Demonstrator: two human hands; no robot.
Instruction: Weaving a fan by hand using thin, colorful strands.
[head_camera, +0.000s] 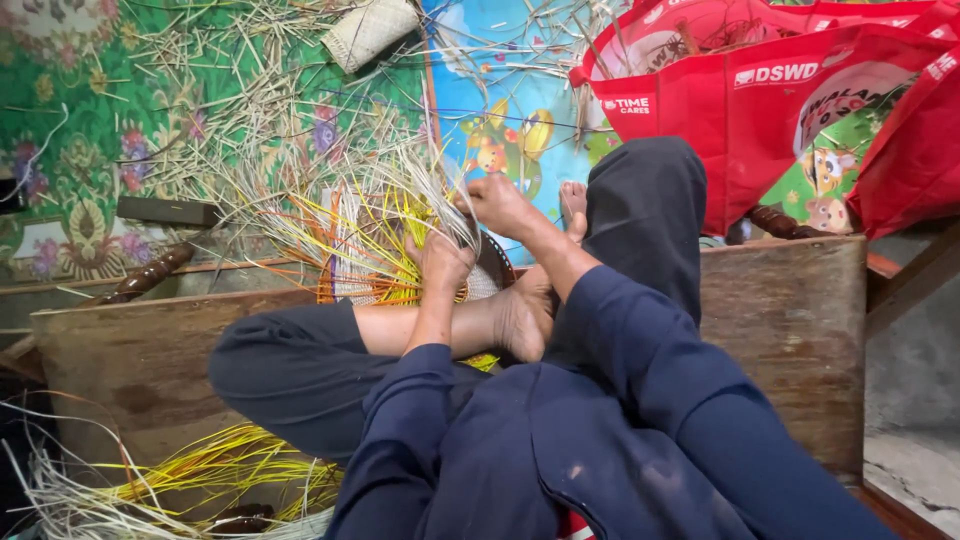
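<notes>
A partly woven round basket piece of straw-coloured, yellow and orange strips lies in front of my crossed legs, its loose strips fanning up and to the left. My left hand presses on its near right edge, fingers closed on the strips. My right hand grips a bunch of pale strips at the piece's upper right. My bare foot rests just below the hands, against the weaving.
Loose straw strips litter the patterned green mat. A small woven pouch lies at the top. Red bags stand at the right. A wooden board runs under my legs, with a bundle of yellow strips at lower left.
</notes>
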